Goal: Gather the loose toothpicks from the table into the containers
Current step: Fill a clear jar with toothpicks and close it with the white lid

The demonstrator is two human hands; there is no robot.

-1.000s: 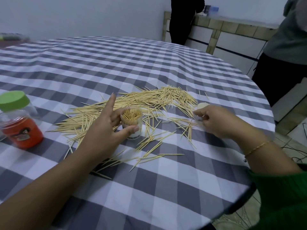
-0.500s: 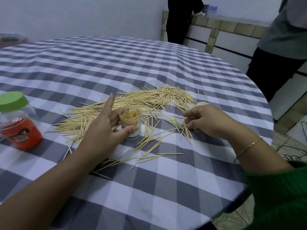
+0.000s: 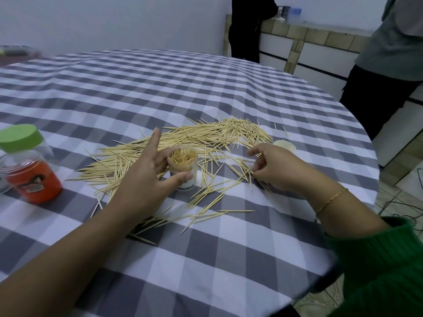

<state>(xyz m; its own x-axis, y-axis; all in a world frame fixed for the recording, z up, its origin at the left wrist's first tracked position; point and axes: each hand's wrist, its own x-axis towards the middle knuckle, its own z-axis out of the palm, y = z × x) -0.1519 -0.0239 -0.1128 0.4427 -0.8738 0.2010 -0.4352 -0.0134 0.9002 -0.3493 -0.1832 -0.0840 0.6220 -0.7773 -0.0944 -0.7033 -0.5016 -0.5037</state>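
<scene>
Many loose toothpicks (image 3: pixel 212 138) lie spread over the middle of the checked tablecloth. A small clear container (image 3: pixel 183 170), packed with upright toothpicks, stands among them. My left hand (image 3: pixel 146 177) grips this container, thumb in front and index finger raised. To its right, my right hand (image 3: pixel 277 168) pinches a few toothpicks lying on the cloth. Behind my right hand peeks a pale round lid (image 3: pixel 285 145).
A clear jar with a green lid (image 3: pixel 27 165) and orange contents stands at the left. The round table (image 3: pixel 229 259) drops off at the right and near edges. Two people (image 3: pixel 386 65) stand beyond the far right edge by a tiled counter.
My right hand has moved left from the pale lid into the scattered toothpicks and closed its fingers on a few. My left hand has kept its hold on the container.
</scene>
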